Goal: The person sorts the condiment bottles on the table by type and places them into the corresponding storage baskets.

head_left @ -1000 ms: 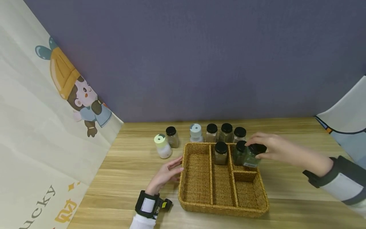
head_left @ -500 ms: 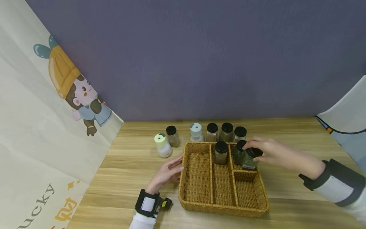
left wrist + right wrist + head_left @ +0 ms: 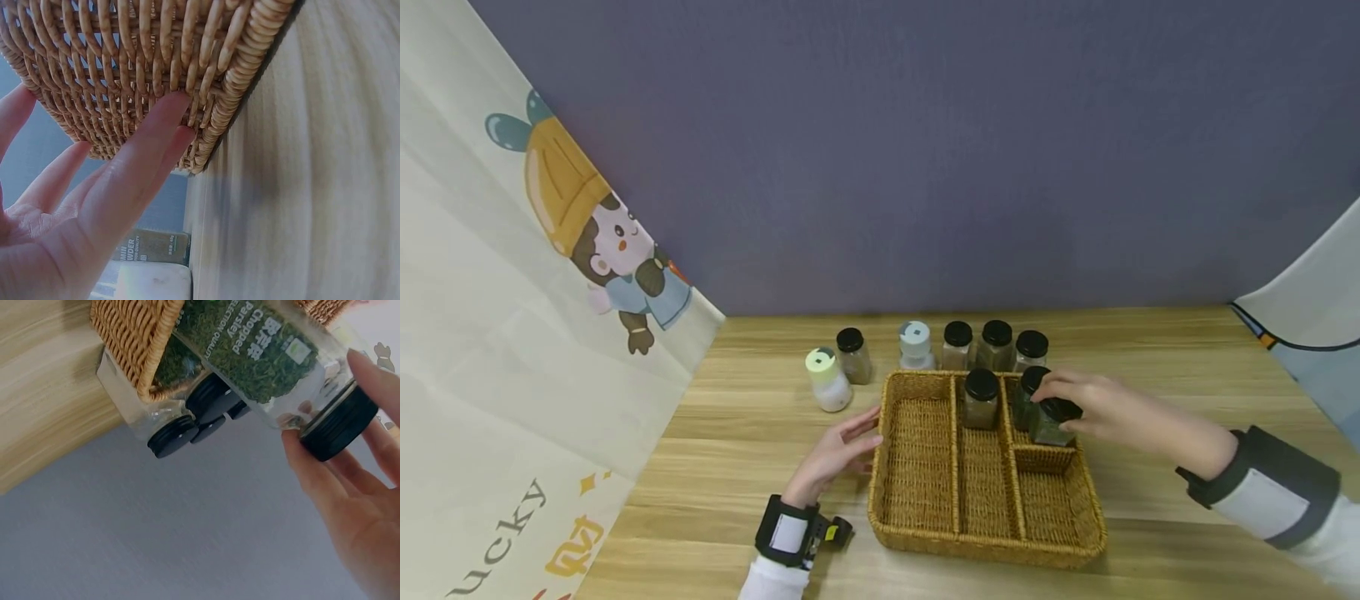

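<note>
Evidently the work was under way but unfinished. Two jars already stood in the basket [image 3: 992, 552]: a brown jar [image 3: 980, 410] at the far end of the middle compartment, and a green jar [image 3: 1022, 414] at the left of the far-right compartment. The right hand [image 3: 1088, 402] pinched the parsley jar [image 3: 1049, 431] by its black lid [image 3: 340, 422], in or just over that same compartment, right of the green jar; whether its base touched the bottom could not be told. The left hand [image 3: 835, 457] gripped nothing, its fingers loosely extended and touching the basket's left wall.

Six containers stood outside, on the far side of the table [image 3: 700, 467], perhaps left to place: a yellow-capped bottle [image 3: 829, 385] and a cumin jar [image 3: 855, 365] on the left, then a white-capped bottle [image 3: 915, 343] and three black-lidded jars [image 3: 995, 354] behind the basket.

The parsley jar's label read "Chopped Parsley", with Chinese characters beside it and "QUALITY" after a word that looked like "SELECTION". The cumin jar, probably the one in the left wrist view, showed only "MIN", "WDER" and "ION QUALITY". The curtain [image 3: 497, 333] carried "ucky", cut off by the left edge.
</note>
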Demonstrator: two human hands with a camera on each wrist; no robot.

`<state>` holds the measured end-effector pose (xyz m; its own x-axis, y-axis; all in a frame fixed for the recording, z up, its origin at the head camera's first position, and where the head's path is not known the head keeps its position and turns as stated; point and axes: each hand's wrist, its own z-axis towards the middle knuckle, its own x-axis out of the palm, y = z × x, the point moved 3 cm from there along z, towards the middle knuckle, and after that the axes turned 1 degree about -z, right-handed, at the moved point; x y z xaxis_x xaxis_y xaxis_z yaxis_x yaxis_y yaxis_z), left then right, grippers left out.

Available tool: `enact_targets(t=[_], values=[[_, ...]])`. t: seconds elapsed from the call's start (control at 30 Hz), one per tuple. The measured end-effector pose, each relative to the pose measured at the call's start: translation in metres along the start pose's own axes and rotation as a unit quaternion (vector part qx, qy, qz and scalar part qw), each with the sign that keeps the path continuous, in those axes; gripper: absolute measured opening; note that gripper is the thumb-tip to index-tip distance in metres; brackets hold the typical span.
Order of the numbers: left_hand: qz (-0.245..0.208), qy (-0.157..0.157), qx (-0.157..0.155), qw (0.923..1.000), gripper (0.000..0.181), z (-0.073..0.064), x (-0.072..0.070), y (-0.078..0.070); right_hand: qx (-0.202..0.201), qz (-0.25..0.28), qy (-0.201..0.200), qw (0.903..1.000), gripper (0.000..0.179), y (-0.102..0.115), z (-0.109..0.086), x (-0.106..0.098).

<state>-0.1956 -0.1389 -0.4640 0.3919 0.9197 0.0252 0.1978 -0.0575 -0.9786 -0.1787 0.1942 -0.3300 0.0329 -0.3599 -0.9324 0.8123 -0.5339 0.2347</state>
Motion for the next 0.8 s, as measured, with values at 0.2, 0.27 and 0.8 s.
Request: enact_targets(t=[0.2, 0.27, 0.8], values=[[0.001, -0.002, -0.001, 1.0000, 0.064, 0.000, 0.000, 0.001, 0.022, -0.002, 0.011, 0.9997, 0.041, 0.003, -0.001, 0.005], [-0.001, -0.002, -0.002, 1.0000, 0.064, 0.000, 0.000, 0.001, 0.017, -0.005, 0.005, 0.9998, 0.041, 0.004, -0.001, 0.007], [-0.005, 0.000, -0.001, 1.0000, 0.064, 0.000, 0.000, 0.001, 0.029, 0.000, 0.009, 0.9996, 0.040, 0.000, -0.001, 0.021]])
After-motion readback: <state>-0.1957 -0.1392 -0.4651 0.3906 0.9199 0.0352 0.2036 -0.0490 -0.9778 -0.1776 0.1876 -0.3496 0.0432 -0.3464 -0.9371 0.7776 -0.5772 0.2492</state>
